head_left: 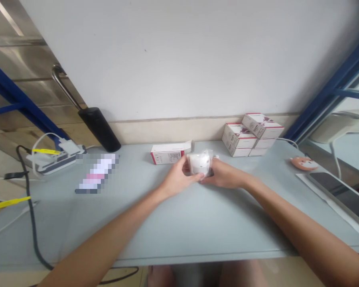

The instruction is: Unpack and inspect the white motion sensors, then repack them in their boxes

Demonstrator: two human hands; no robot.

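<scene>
Between my two hands is a white object in clear plastic wrap point(200, 162), held just above or on the grey-blue table point(179, 223). My left hand point(178, 177) grips its left side, thumb across the lower front. On the right side, my right hand point(224, 173) closes round it, with its fingertips low and partly hidden. Behind my left hand lies a white and red box point(169, 153) on its side, its flap standing open at the right end.
Several white and red boxes point(239, 139) are stacked at the back right. A black cylinder point(100, 129) leans on the wall. At left are a power strip point(60, 159), cables and a blurred phone point(98, 174); at right, an orange mouse point(303, 162) and a dark tablet point(341, 195).
</scene>
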